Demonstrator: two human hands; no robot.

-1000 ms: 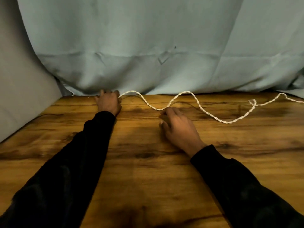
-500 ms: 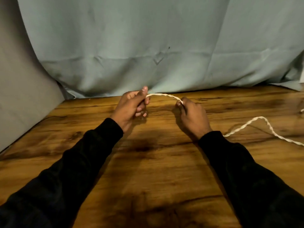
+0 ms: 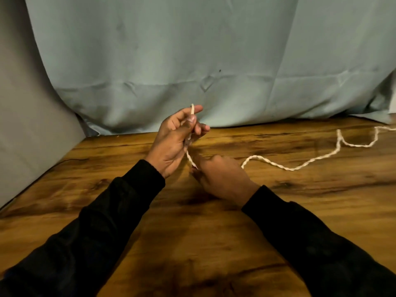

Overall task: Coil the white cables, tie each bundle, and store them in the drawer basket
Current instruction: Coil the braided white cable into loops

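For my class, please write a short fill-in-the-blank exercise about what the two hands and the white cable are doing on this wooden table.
1. The end of the white cable sticks up from the pinch of the ______ hand.
2. The right hand holds the cable low, just above the ______ table.
3. The loose length of cable trails over the table toward the ______ edge of the picture.
4. Behind the left hand hangs a pale ______.

Missing words: left; wooden; right; cloth

White twisted cable (image 3: 300, 166), brown wood-grain table (image 3: 300, 211), pale blue-green cloth (image 3: 171, 61).
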